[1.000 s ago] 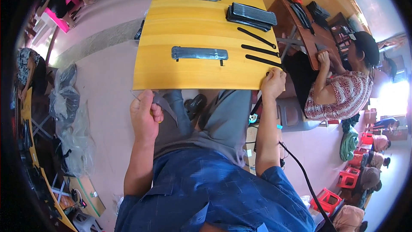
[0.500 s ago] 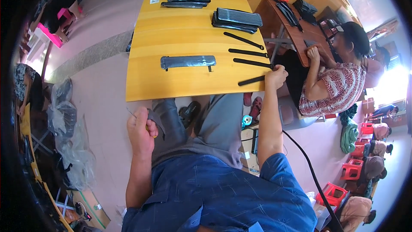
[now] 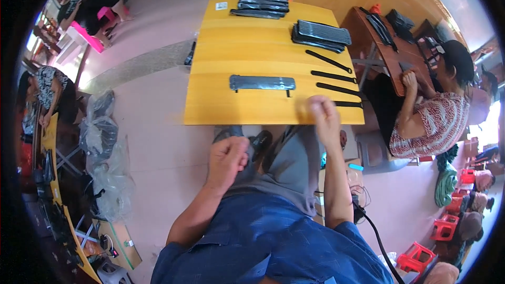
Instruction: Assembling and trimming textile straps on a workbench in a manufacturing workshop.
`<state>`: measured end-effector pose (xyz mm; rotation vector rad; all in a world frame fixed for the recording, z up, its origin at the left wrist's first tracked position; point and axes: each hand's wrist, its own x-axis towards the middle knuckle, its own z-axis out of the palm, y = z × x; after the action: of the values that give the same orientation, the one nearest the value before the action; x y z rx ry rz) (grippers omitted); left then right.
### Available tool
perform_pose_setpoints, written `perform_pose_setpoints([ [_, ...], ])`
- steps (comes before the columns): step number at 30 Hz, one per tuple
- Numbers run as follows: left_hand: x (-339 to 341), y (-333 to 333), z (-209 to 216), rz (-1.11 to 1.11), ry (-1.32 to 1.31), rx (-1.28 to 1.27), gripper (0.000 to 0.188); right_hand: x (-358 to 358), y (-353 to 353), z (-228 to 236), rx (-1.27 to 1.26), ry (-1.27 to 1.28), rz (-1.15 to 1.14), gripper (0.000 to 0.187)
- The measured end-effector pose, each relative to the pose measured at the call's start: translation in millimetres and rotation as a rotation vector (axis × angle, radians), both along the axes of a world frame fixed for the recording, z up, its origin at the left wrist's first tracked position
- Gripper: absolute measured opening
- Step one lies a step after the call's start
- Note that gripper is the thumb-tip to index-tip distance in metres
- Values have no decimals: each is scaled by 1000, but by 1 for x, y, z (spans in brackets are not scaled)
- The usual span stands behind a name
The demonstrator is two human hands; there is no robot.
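Observation:
My left hand [image 3: 228,162] is closed above my lap, just short of the yellow table [image 3: 221,47]. Whatever its curled fingers hold is hidden. Smeared by motion, my right hand [image 3: 322,118] is over the table's near edge, close to the left end of the nearest black strap [image 3: 348,104]. Several such straps lie side by side along the right part of the table; the farthest strap [image 3: 329,61] ends in a small ring. Left of them lies a flat packet [image 3: 263,82] in clear plastic, dark inside, with two short black tabs beneath it.
A stack of dark packed straps [image 3: 322,36] sits at the table's far right, and bundled packets [image 3: 261,4] lie at its far edge. To the right a person [image 3: 431,121] works at a brown table. Plastic bags [image 3: 108,158] lie on the floor at left.
My right hand has left the strap ends at the table's right edge and moved left and nearer. My left hand has come inward over my lap; the thin tip seen in it no longer shows.

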<state>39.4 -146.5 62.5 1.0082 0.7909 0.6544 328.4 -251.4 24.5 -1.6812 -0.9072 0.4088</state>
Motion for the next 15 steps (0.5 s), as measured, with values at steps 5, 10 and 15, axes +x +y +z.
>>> perform_pose_setpoints([
  [5,15,2,15,-198,-12,87,31,-88,11,18,80,557,748,51],
  [10,16,11,16,-184,-38,112,37,-104,11,5,88,631,781,42],
  [15,24,47,-2,-305,-19,238,30,-91,-5,9,91,775,656,31],
])
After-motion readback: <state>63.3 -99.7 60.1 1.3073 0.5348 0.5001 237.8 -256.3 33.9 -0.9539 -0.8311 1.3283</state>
